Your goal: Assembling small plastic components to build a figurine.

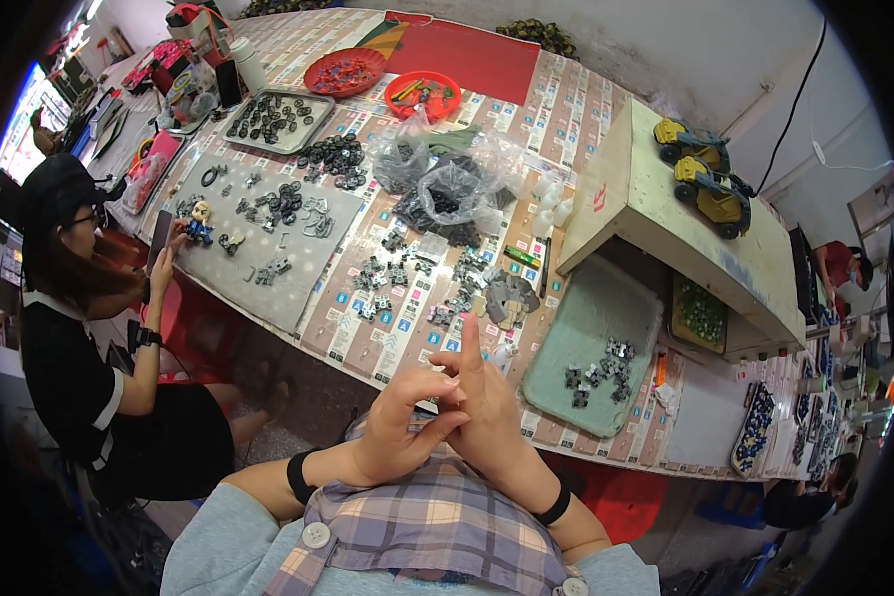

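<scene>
The left hand (399,422) and the right hand (487,402) meet in front of the chest, just short of the table edge. The left hand's fingers curl and press against the right palm. The right hand stands open and upright, 1 finger pointing straight up toward the small dark grey parts (472,288) scattered on the table. Whether anything sits between the hands can't be made out.

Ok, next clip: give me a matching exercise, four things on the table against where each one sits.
Things:
1. Two yellow toy vehicles
2. Red round trays
3. Clear plastic bags
4. Small grey parts

Places:
A. on the green mat
B. far end of the table
C. on top of the raised wooden box
D. middle of the table

Pairs: 1-C, 2-B, 3-D, 4-A
</scene>
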The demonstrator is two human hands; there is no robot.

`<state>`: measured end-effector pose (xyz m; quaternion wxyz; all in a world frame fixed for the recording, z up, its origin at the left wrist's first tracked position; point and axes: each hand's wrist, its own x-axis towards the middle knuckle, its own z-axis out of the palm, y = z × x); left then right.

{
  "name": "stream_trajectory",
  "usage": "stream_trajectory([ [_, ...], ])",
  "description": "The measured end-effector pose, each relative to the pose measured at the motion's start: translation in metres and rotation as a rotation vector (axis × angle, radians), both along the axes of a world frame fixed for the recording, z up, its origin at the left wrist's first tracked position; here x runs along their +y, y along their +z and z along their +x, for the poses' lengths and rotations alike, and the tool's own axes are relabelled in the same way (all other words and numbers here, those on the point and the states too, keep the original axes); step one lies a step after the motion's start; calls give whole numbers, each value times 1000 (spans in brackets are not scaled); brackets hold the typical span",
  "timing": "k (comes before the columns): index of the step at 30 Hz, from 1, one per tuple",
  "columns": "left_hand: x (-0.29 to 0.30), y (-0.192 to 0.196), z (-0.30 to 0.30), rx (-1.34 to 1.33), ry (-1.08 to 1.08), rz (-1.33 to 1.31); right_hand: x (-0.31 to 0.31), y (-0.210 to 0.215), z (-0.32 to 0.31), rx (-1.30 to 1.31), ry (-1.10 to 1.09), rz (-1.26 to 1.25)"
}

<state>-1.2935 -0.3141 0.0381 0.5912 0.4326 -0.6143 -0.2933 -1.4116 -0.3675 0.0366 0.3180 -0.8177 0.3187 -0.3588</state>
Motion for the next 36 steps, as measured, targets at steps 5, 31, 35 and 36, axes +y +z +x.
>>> stream_trajectory([
  [5,2,-1,-1,27,8,33,-1,-4,-2,77,-24,-134],
  [31,16,-16,5,117,-30,366,14,-20,2,225,2,31],
  [35,16,-16,5,83,-2,340,13,-23,6,128,-16,-43],
  [36,16,-16,3,78,58,296,13,-22,6,128,-17,-43],
])
